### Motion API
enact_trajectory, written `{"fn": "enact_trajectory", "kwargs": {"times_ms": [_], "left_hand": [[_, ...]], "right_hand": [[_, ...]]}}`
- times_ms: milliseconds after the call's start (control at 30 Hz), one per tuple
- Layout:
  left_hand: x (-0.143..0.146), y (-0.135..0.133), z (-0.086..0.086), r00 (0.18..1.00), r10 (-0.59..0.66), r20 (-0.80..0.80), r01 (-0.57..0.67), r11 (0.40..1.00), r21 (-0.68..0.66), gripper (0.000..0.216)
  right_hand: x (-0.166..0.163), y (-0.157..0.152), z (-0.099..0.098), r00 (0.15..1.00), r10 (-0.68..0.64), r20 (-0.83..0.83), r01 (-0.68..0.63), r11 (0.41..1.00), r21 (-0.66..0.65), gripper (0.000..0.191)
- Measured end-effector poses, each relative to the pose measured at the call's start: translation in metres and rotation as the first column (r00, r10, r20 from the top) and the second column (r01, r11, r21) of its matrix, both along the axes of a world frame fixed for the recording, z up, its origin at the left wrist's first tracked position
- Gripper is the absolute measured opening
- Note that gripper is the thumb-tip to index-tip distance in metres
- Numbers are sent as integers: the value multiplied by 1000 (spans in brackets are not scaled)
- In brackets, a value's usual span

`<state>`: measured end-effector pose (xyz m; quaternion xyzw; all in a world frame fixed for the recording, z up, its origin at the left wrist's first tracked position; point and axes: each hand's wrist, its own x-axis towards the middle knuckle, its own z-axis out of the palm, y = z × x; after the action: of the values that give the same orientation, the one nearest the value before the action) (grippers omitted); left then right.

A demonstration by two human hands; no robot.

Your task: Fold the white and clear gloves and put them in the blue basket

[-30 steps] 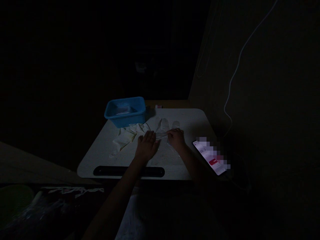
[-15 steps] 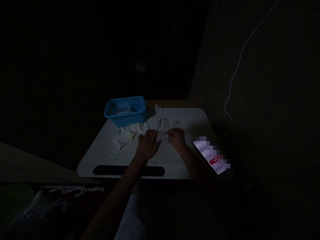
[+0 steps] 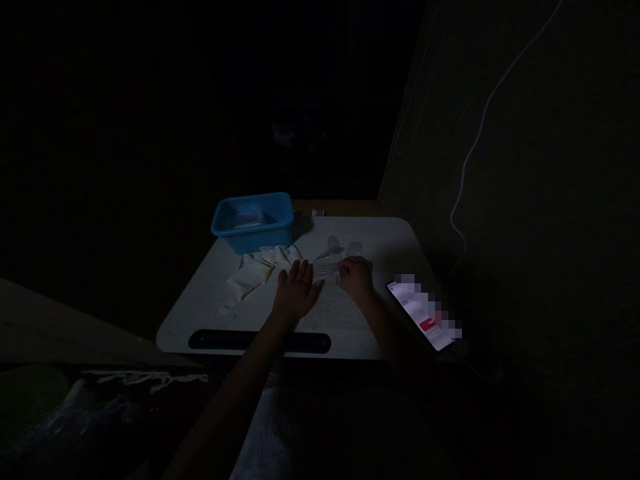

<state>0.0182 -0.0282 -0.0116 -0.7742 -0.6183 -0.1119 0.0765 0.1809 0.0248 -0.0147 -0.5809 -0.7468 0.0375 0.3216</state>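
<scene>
A thin, crinkled piece of clear plastic film [image 3: 326,269] lies on the white table between my hands, with rounded, finger-like ends pointing away from me. My left hand [image 3: 296,292] rests flat and open on the tabletop, its fingertips at the film's left edge. Curled fingers of my right hand [image 3: 356,277] pinch the film's right side; their tips are partly hidden. Just left of my left hand lies a crumpled whitish-yellow thing [image 3: 253,272], perhaps cloth or gloves, too dim to tell.
A blue plastic basket [image 3: 257,239] holding a pale package stands at the table's back left. A lit phone [image 3: 417,317] lies at the right edge. A black slot [image 3: 225,340] runs along the front of the white table [image 3: 345,340]. A white cable [image 3: 483,120] hangs on the right.
One finger-like end of the clear film has folded over to the right, and the film's near part has drawn up toward my right hand. Both hands have barely moved.
</scene>
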Motion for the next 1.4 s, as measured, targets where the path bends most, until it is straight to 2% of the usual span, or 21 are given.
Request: {"fn": "enact_trajectory", "kwargs": {"times_ms": [200, 333, 533, 667, 800, 900, 967, 1033, 1233, 1400], "left_hand": [[-1, -1, -1, 1000, -1, -2, 1, 1000, -2, 55], [-1, -1, 0, 1000, -7, 8, 7, 1000, -11, 55], [-1, -2, 0, 998, -21, 52, 20, 1000, 9, 56], [-7, 1, -2, 980, -60, 191, 49, 997, 65, 53], [-15, 11, -6, 925, -78, 373, 37, 993, 116, 46], [-15, 21, -7, 907, -154, 391, 102, 983, 150, 42], [-11, 29, -6, 907, -245, 341, 199, 966, 165, 37], [-6, 36, -5, 904, -290, 314, 246, 953, 175, 35], [-7, 52, -8, 865, -270, 423, 155, 946, 286, 39], [-15, 40, -6, 847, -234, 478, 50, 929, 367, 36]], "right_hand": [[8, 0, 1, 986, 62, -157, -36, 986, 165, 28], [17, 5, -1, 957, 52, -286, 10, 977, 212, 30], [25, 13, -4, 924, -38, -379, 96, 986, 136, 30], [27, 18, -8, 899, -81, -431, 130, 988, 84, 33], [28, 23, -12, 857, -89, -508, 138, 989, 58, 34], [29, 27, -13, 829, -88, -552, 147, 987, 62, 34], [28, 28, -14, 824, -84, -560, 144, 987, 64, 34], [28, 28, -15, 830, -82, -552, 143, 987, 69, 34], [27, 30, -18, 881, -66, -468, 133, 985, 112, 34], [28, 27, -17, 915, -57, -400, 121, 983, 137, 34]]}}
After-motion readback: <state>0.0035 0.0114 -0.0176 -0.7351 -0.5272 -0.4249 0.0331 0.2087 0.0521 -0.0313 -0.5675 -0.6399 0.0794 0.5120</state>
